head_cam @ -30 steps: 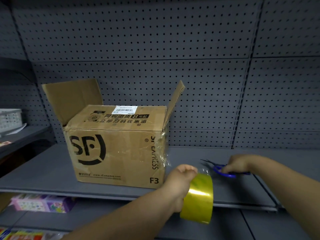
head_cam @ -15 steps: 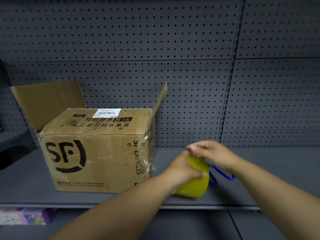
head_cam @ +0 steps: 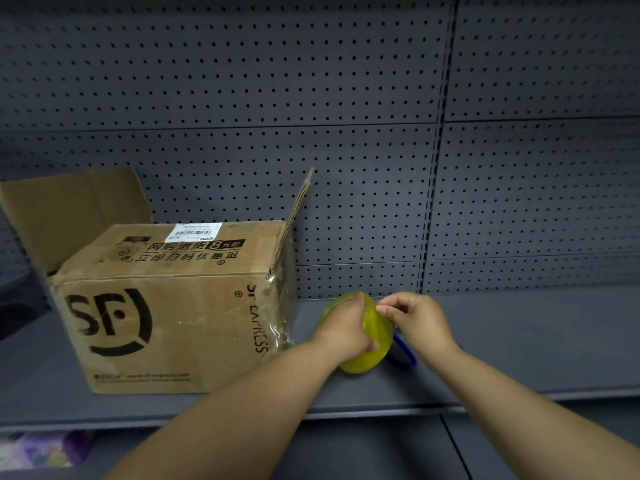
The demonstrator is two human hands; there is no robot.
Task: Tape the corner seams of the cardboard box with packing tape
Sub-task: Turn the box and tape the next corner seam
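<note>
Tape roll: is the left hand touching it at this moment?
Touching. The head view shows the left hand laid over the yellow tape roll, its fingers curled round the roll's side with no gap between them.

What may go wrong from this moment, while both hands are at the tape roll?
1. The right hand works at the tape roll with the blue scissors in it; the blades are hidden and might nick the left hand.
2. Tape on the box corner already looks wrinkled; another strip may crease too.
</note>
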